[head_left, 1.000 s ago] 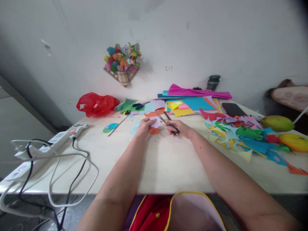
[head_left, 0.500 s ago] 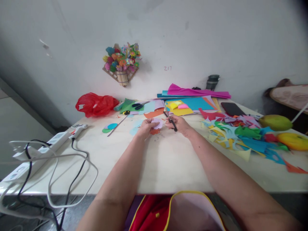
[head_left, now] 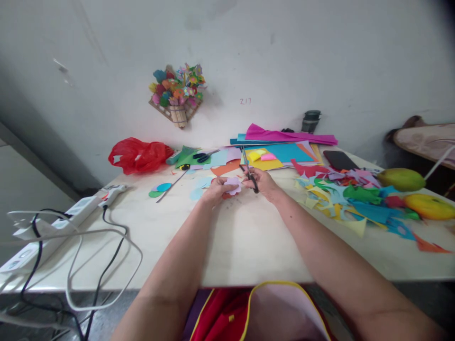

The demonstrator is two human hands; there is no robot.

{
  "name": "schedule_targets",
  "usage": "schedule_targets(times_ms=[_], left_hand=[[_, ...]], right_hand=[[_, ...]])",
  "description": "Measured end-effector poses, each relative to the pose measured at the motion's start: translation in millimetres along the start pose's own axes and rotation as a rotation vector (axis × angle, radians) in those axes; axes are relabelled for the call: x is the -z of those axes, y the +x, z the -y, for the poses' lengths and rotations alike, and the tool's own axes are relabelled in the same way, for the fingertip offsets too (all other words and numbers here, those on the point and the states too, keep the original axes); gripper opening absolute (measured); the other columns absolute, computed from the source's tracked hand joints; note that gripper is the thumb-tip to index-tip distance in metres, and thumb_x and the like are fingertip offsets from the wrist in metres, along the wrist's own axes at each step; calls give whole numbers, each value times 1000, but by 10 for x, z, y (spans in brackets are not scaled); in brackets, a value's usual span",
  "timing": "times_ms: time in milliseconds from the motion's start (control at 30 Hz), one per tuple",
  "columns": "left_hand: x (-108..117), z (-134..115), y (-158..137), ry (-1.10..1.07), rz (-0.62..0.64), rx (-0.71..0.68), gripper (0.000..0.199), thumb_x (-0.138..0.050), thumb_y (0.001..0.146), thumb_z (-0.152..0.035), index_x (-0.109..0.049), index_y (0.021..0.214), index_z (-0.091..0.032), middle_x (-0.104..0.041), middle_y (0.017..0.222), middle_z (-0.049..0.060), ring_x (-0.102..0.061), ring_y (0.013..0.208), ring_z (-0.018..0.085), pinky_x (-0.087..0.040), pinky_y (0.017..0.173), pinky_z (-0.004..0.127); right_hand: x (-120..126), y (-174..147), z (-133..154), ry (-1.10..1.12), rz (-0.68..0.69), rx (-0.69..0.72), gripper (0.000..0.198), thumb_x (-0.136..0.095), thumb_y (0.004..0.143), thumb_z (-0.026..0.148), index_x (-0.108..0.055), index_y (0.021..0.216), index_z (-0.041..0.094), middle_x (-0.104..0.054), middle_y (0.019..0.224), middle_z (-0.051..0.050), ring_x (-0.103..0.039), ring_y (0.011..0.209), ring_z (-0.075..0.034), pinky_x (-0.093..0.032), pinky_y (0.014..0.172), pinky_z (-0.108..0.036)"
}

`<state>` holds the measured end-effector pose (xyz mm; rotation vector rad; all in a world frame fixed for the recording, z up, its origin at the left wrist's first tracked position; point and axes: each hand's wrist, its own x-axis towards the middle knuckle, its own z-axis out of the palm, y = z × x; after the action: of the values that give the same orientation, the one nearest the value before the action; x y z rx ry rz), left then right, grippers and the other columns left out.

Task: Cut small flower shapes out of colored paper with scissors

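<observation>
Between thumb and fingers, my left hand [head_left: 215, 191] pinches a small lilac paper piece [head_left: 233, 185] with a scalloped edge. Dark-handled scissors [head_left: 253, 181] are in my right hand [head_left: 263, 183], their blades pointing up and away from me, just right of the paper and apart from it. An orange scrap [head_left: 226, 195] lies under the lilac piece. Pale blue paper [head_left: 197, 192] rests beside my left hand. Farther left are a blue paper circle [head_left: 164, 187] and a green one [head_left: 155, 194], partly covered.
Coloured sheets [head_left: 284, 154] and a second pair of scissors [head_left: 202, 157] lie at the back. A red plastic bag [head_left: 138, 155] and a power strip [head_left: 53, 237] with cables are on the left. Paper scraps [head_left: 330, 194], a phone [head_left: 340, 160] and mangoes [head_left: 401, 179] occupy the right.
The lilac paper has turned and tilted a little in my left hand. My right hand has drawn the scissors slightly, their blades now pointing more upward. The whole view has shifted slightly.
</observation>
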<state>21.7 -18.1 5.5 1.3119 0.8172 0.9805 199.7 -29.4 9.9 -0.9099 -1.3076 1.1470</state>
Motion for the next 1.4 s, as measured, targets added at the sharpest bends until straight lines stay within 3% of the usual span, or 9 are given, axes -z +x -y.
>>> schedule_targets(times_ms=[300,600,867,1167,1400], left_hand=[[8,27,17,34,49,14,22,-80,53,-26,-68,64,-11,-64,58,5,-56,51,12,-42,52,23],[5,65,36,-38,-34,-34,27,-79,52,-30,-66,68,-11,-64,59,4,-55,48,12,-41,48,23],[-6,44,16,-117,-73,-59,36,-81,53,-30,-64,79,-10,-66,67,5,-62,57,15,-48,55,26],[48,53,64,-199,-132,-135,40,-82,56,-28,-62,86,-10,-69,80,7,-67,67,17,-55,71,31],[43,8,37,-219,-141,-156,41,-83,53,-29,-61,82,-10,-67,74,5,-65,65,15,-56,71,32]], right_hand=[[-88,-49,62,-32,1,-17,40,-73,47,14,-59,83,17,-61,59,5,-54,55,-10,-44,56,-23],[-111,-48,44,-31,-19,-31,40,-76,48,17,-58,84,17,-59,58,6,-52,52,-9,-44,54,-24],[-72,-51,47,-1,9,-42,44,-82,48,24,-57,83,17,-59,57,6,-53,46,-9,-42,48,-24],[15,-53,39,-131,69,-121,42,-80,58,36,-58,88,17,-61,56,3,-55,45,-10,-28,36,-18],[5,-129,141,-230,198,-163,25,-69,73,37,-58,80,15,-59,54,2,-51,40,-7,-28,34,-16]])
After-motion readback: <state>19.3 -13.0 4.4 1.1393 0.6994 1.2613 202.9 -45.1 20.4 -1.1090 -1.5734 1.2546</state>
